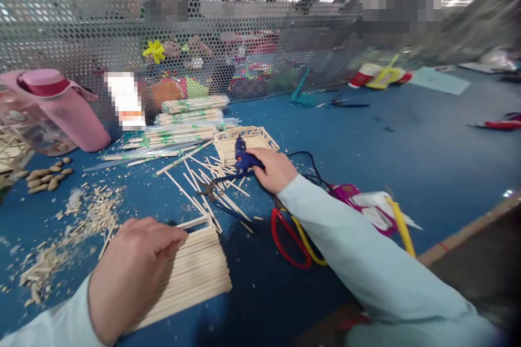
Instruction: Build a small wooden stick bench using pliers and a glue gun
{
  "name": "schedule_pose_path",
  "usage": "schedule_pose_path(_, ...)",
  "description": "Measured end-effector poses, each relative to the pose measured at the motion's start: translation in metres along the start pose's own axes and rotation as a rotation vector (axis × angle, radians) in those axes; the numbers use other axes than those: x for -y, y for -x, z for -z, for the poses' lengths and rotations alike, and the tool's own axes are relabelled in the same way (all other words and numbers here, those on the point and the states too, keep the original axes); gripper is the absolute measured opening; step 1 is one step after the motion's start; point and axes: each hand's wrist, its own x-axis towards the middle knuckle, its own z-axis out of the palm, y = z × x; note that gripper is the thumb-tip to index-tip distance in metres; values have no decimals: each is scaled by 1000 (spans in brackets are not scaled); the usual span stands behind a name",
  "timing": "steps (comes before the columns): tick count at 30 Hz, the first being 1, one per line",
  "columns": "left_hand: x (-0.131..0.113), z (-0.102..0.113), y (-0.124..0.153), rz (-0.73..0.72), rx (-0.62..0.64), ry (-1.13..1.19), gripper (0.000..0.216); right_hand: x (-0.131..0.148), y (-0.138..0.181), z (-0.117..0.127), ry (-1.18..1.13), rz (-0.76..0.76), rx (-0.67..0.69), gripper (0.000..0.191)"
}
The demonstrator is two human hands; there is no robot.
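My right hand [277, 172] is wrapped round the handle of a small blue glue gun [241, 156], which it holds beside a little tray made of wooden sticks [262, 134]. At the lower left, my left hand [132, 268] rests with its fingers pinched on the upper edge of a flat panel of glued wooden sticks [199, 268]. A short raised strip of sticks [195, 222] runs along that edge near the fingertips. Between the hands lie loose thin sticks [187, 190] and blue-handled cutting pliers [209, 190]. My left palm hides part of the panel.
Scissors with red and yellow handles [280, 246] lie under my right forearm. A purple and white package [366, 206] is to the right. Wrapped stick bundles [191, 119], a pink bottle [75, 111], peanuts [46, 176] and wood scraps [89, 217] occupy the left. Perforated metal [252, 16] borders the back.
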Motion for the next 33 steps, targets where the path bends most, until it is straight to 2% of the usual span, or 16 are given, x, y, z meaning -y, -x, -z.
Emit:
schedule_pose_path(13,2,2,-4,-35,124,-7,29,2,0,0,-11,18,-2,44)
schedule_pose_path(17,3,1,-3,-48,98,-2,29,2,0,-1,6,-30,6,44)
schedule_pose_path(20,7,11,5,-31,-28,27,26,-2,0,0,28,-53,-14,47)
schedule_pose_path(22,12,21,13,75,-193,45,22,-2,0,6,35,-27,-78,46)
schedule_pose_path(24,19,29,23,274,-344,83,24,6,3,17,37,20,-197,43)
schedule_pose_path(26,24,31,31,495,-434,199,31,25,10,32,12,73,-323,39)
schedule_pose_path(28,29,25,36,644,-470,398,36,53,22,46,-51,141,-368,38)
schedule_pose_path(29,31,20,38,676,-460,505,37,70,29,51,-93,206,-349,39)
schedule_pose_path(32,34,4,42,738,-390,751,38,115,50,53,-227,454,-109,44)
schedule_pose_path(33,35,-1,44,756,-358,798,39,127,55,49,-258,500,-68,43)
